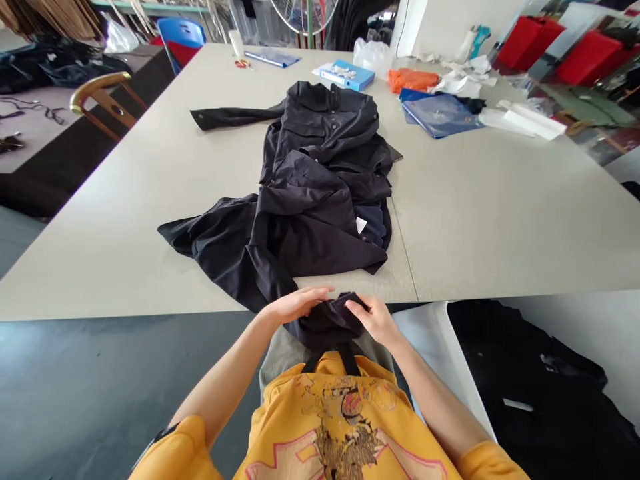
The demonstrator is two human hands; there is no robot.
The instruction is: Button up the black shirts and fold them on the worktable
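A dark jacket (320, 233) lies rumpled near the front edge of the table, its navy lining and a small white label showing at the right. Part of it hangs over the edge towards my body. My right hand (374, 321) pinches a folded end of this hanging part between thumb and fingers. My left hand (300, 305) rests against the same cloth, fingers stretched out; its thumb is mostly hidden. Behind lies another dark jacket (325, 117), buttoned at the front, one sleeve stretched out to the left. The two garments overlap, and their border is hard to make out.
On the pale table (500, 220) are red-handled scissors (243, 64), a white cup (236, 43), a blue box file (349, 75), an orange bag (413, 81) and blue plastic folders (437, 113). Black garments (540, 373) fill a white bin at the lower right. A wooden chair (105, 100) stands left.
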